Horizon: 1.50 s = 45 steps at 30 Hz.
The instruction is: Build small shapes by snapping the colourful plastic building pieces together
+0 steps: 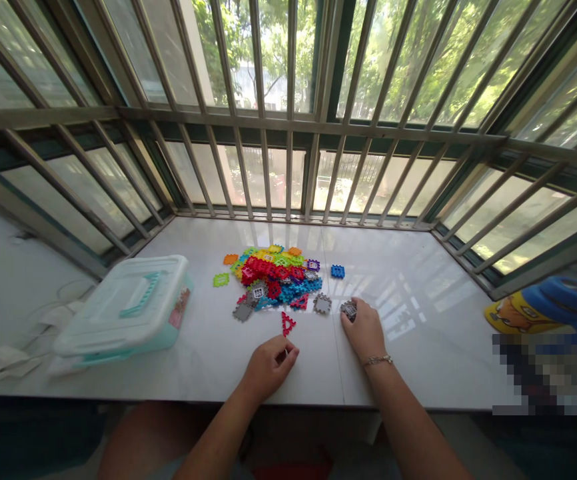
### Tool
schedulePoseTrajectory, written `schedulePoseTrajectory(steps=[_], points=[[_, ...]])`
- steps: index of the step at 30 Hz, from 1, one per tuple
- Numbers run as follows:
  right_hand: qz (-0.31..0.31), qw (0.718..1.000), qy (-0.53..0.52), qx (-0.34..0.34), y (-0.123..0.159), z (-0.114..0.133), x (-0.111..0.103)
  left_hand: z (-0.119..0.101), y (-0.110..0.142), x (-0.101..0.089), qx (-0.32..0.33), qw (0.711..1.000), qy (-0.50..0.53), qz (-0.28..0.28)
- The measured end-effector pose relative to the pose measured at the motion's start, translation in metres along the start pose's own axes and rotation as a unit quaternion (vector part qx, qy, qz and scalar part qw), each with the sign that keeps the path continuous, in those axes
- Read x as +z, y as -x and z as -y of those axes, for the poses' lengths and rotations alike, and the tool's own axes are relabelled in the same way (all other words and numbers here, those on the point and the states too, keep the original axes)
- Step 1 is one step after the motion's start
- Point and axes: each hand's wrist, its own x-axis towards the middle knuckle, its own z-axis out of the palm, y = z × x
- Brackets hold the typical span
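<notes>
While we are looking down at the white stone sill (418, 373), the red triangular tile (287, 324) is lying flat at lower centre, its apex pointing up-frame toward the pile and its long axis running roughly vertical. The left hand (268, 368) is resting just below it with fingers curled loosely; we cannot tell whether it is touching the tile or holding anything. The right hand (363, 328) is closing over a grey window tile (348, 310), which is partly hidden under its fingers.

The pile of interlocking plastic tiles (273, 277) is sitting upper centre of the hands, with a loose grey tile (322, 304) between it and the right hand. The sill's front edge is running close below both hands. A plastic storage box (123, 307) is sitting well apart at left, and a yellow-and-blue object (538, 308) is sitting well apart at right. A pixelated patch is hiding whatever lies below that object. We cannot make out individual tiles deep in the pile.
</notes>
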Motion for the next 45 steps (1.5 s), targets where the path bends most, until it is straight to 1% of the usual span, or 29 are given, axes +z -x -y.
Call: schedulePoseTrajectory(steps=[6, 12, 21, 25, 28, 35, 38, 40, 42, 43, 45], points=[[0.001, 1.000, 0.006, 0.004, 0.001, 0.001, 0.001, 0.001, 0.000, 0.000, 0.005, 1.000, -0.001, -0.001], [-0.018, 1.000, -0.009, 0.012, 0.001, -0.001, 0.003, 0.000, 0.000, 0.000, 0.005, 1.000, -0.002, -0.003], [-0.011, 0.999, 0.008, 0.032, 0.000, 0.005, 0.000, 0.000, 0.000, 0.000, 0.002, 1.000, -0.002, -0.003], [0.000, 0.999, 0.024, 0.031, 0.005, 0.005, -0.002, 0.001, 0.000, 0.000, 0.006, 1.000, -0.007, -0.004], [0.009, 0.998, 0.044, 0.050, 0.010, 0.006, -0.006, 0.002, 0.000, 0.001, 0.011, 1.000, -0.011, -0.006], [0.033, 0.994, 0.074, 0.076, 0.014, 0.019, -0.017, 0.002, 0.001, 0.002, 0.011, 1.000, -0.008, -0.003], [0.035, 0.993, 0.078, 0.087, 0.013, 0.025, -0.017, 0.001, 0.001, 0.001, 0.007, 1.000, -0.007, -0.002], [0.026, 0.992, 0.080, 0.090, 0.013, 0.026, -0.015, 0.000, 0.000, 0.001, 0.008, 1.000, -0.009, -0.003], [-0.006, 0.995, 0.074, 0.070, 0.013, 0.026, -0.012, -0.001, 0.000, 0.000, 0.010, 1.000, -0.012, -0.005], [-0.023, 0.997, 0.066, 0.043, 0.013, 0.026, -0.009, -0.001, -0.001, 0.000, 0.011, 1.000, -0.014, -0.006], [-0.036, 0.998, 0.044, -0.038, 0.010, 0.028, -0.004, -0.002, -0.001, -0.001, 0.012, 1.000, -0.017, -0.008]])
